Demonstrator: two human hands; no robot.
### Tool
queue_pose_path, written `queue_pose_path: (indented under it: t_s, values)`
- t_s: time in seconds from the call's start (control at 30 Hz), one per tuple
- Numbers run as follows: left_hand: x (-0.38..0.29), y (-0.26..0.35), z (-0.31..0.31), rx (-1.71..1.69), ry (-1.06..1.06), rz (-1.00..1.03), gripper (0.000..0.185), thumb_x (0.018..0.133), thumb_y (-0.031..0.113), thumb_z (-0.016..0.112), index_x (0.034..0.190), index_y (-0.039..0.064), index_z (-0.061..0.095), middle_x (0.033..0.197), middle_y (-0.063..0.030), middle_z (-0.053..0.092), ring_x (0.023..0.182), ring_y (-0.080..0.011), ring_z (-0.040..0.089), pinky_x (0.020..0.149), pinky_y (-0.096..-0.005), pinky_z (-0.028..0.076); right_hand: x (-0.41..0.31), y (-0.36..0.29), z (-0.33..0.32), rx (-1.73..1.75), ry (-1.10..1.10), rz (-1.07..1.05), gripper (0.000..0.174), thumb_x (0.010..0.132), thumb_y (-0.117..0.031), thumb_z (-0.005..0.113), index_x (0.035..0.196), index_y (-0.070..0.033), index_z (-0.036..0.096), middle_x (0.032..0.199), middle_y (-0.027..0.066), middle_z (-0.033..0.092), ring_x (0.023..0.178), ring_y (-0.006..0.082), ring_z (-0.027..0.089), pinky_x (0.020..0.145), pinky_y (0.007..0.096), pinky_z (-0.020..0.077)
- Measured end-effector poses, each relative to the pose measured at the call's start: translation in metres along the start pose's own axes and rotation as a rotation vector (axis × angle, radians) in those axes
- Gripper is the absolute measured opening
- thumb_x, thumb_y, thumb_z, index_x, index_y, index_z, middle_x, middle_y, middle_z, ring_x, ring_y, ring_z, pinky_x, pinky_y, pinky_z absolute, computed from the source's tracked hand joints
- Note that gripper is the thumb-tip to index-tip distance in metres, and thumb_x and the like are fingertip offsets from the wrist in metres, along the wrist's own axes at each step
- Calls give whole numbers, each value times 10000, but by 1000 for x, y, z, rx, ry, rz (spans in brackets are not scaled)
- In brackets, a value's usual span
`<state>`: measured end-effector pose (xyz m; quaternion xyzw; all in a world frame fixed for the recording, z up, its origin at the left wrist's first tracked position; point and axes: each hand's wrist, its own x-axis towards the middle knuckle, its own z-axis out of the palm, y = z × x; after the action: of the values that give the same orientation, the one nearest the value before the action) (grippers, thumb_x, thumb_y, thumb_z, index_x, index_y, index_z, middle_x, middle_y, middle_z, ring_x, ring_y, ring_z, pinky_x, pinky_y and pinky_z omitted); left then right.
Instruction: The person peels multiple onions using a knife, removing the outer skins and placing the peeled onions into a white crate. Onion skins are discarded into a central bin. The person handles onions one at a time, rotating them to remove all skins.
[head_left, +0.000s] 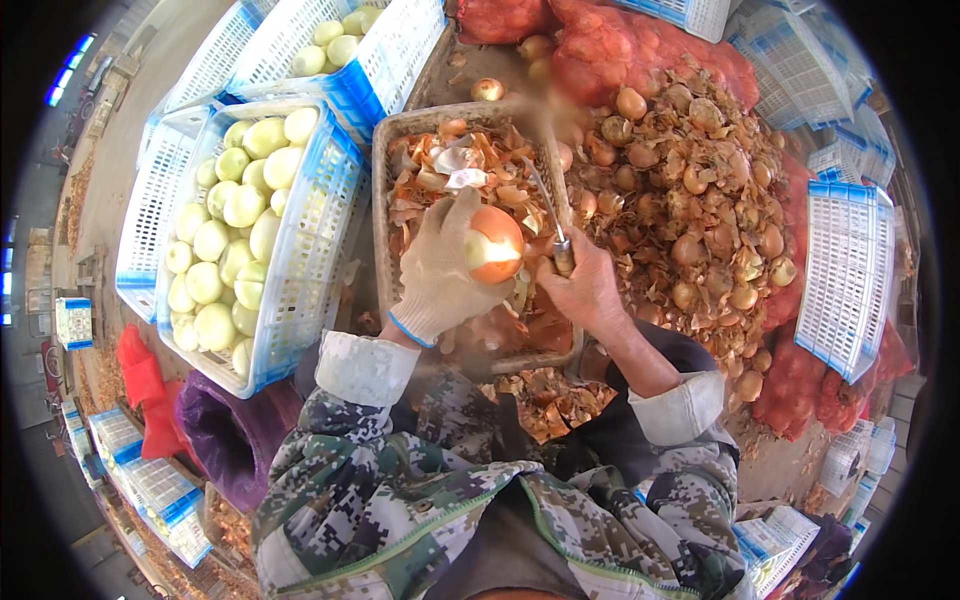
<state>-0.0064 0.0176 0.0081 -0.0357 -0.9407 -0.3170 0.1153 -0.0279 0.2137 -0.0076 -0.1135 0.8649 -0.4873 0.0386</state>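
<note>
In a white knit glove with a blue cuff edge, my left hand (442, 270) grips a partly peeled onion (496, 246). Orange skin still covers much of it, and a pale stripe shows on the side towards the glove. My bare right hand (581, 281) holds a small knife by its wooden handle (562, 256). The thin curved blade (541, 187) points up and away from me, apart from the onion. Both hands are over a shallow, worn rectangular tub (381, 172) holding onion skins (450, 161).
Peeled onions fill a blue-and-white plastic crate (341, 217) at left; another crate (409, 49) stands behind it. Unpeeled onions and loose skins form a heap (690, 202) at right, beside red mesh sacks (645, 45). A purple sack (232, 442) lies lower left; a crate (844, 277) stands far right.
</note>
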Motion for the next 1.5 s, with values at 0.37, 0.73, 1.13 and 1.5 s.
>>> queue_pose_path:
  t_s: [0.37,0.73,1.13,1.5]
  values:
    - [-4,-22,-18,-488,-127,-10,1016,553,330,912,1396,22,435,1290,-176,539,1204,-329,551,1024,-418,467,-5,-13,-49,150,-427,-175,486,1010,-469,494,960,1,608,646,15,554,599,94,528,547,266,424]
    - [-2,-13,-20,-359,-163,100,1010,549,284,908,1402,23,434,1289,-167,563,1211,-315,555,1022,-411,469,-6,-15,-46,54,-483,-314,451,976,-432,534,921,13,581,631,189,500,575,370,516,548,404,419]
    - [-4,-38,-16,-1872,-50,-394,901,772,571,728,1427,40,411,1338,-139,556,1231,-315,554,1036,-471,488,-14,0,-56,60,-427,-294,386,955,-396,590,852,-24,601,595,124,525,516,292,540,509,363,430]
    - [-13,-27,-15,-1654,-84,-407,948,743,484,823,1459,87,344,1427,-119,458,1323,-312,462,1124,-469,394,-2,-30,-34,-176,-178,-607,281,835,-307,729,879,-46,636,674,110,583,597,335,592,528,401,452]
